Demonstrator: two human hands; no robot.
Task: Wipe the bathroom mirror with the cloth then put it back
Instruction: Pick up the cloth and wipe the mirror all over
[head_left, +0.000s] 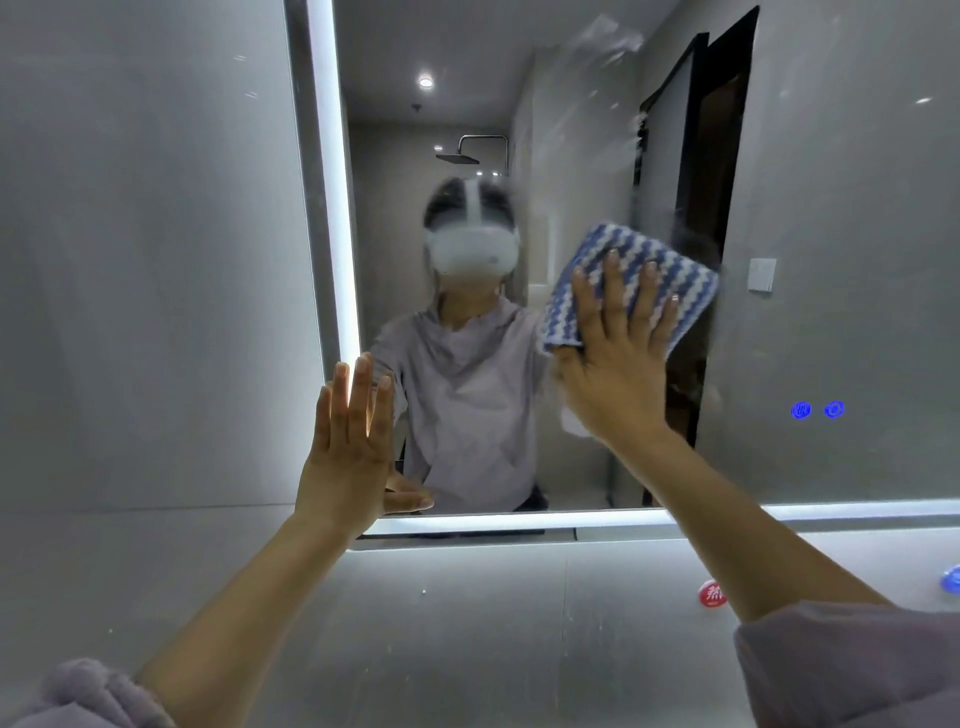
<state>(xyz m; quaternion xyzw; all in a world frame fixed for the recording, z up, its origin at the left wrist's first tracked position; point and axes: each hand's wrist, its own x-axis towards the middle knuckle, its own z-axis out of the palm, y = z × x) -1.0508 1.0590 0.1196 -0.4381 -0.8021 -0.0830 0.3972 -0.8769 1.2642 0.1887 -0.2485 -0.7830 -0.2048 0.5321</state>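
— Well, how far along?
— Mid-wipe: right hand (618, 358), fingers straight, presses the striped cloth (657, 260) on the mirror (831, 234); left hand (348, 441) flat by its lit edge. Up top, smears (608, 41); cloth's return is left.

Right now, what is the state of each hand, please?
Left hand: open, fingers straight, holding nothing.
Right hand: open, pressing the blue-and-white striped cloth flat against the edge-lit bathroom mirror.
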